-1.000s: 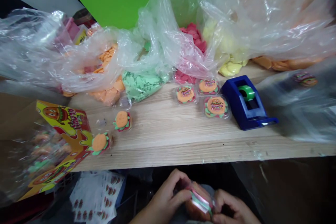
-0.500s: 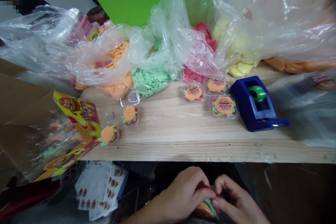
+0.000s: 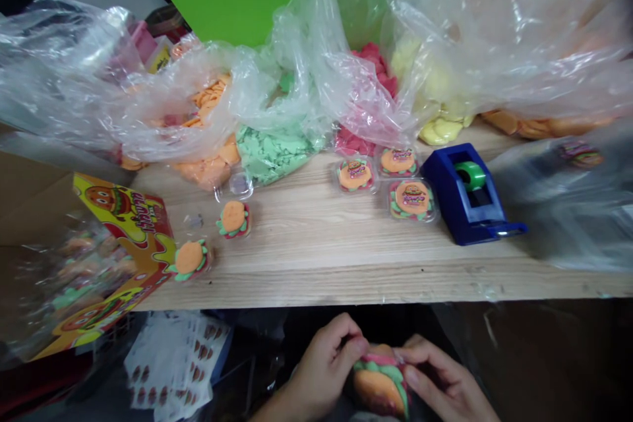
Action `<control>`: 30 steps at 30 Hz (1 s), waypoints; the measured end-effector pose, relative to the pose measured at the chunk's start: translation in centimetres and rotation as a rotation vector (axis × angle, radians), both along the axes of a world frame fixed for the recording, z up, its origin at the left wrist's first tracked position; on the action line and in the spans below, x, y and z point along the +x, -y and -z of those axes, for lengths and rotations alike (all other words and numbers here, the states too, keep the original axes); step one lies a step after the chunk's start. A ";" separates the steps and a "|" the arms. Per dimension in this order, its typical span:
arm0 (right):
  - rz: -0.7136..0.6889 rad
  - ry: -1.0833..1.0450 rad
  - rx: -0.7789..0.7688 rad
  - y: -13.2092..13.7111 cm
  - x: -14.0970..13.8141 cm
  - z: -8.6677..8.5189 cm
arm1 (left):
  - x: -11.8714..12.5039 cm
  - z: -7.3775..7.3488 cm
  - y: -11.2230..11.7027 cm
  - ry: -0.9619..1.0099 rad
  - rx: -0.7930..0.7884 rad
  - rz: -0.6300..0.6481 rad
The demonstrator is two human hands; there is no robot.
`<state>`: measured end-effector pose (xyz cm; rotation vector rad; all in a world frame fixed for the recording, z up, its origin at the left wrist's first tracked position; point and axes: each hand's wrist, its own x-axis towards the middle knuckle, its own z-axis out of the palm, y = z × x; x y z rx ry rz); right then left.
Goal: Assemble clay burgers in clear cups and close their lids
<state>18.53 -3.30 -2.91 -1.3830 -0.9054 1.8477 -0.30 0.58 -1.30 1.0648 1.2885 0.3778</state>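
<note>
Below the table's front edge, a burger-shaped candy [image 3: 378, 390] with an orange bun, green frill and red layer is held between my two hands. It seems to be in clear plastic. My left hand [image 3: 330, 361] pinches its upper left side with thumb and fingers. On its right side, the fingertips of my right hand [image 3: 441, 374] are closed. On the table, two more candy burgers, one [image 3: 234, 219] behind the other [image 3: 189, 258], sit in clear packs beside raised lids. Several closed packs [image 3: 411, 199] with printed labels stand at the centre right.
A blue tape dispenser [image 3: 467, 201] stands on the wooden table [image 3: 297, 257]. Clear bags of green [image 3: 277, 153], red, yellow [image 3: 445, 128] and orange pieces line the back. At left are a printed display box [image 3: 123, 211] and label sheets [image 3: 165, 362] below.
The burger candy has turned up into fuller view between my hands. My hands have moved slightly apart, the left one shifting left. The whole view has shifted a little.
</note>
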 end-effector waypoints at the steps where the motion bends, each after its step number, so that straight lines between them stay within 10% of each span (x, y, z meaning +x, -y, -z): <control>1: 0.036 -0.013 0.006 -0.3 -0.1 -0.2 | 0.1 -0.5 -0.7 0.008 0.015 -0.014; 7: 0.474 -0.226 0.039 -3.4 -1.3 -2.6 | 0.1 -3.1 -3.1 0.145 0.173 -0.323; 11: 0.394 -0.197 0.153 -4.7 -1.7 -4.1 | -0.9 -4.3 -3.0 0.118 0.262 -0.444; 19: 0.033 -0.048 0.101 -4.5 -1.3 -2.7 | -2.2 -5.2 -5.9 -0.048 0.354 0.115; 26: 0.514 -0.150 0.035 -5.3 -2.4 -2.8 | -1.4 -4.4 -5.1 0.157 0.139 -0.303; 30: 0.487 -0.291 0.089 -7.3 -2.6 -5.5 | -0.9 -5.3 -5.6 0.419 0.050 -0.469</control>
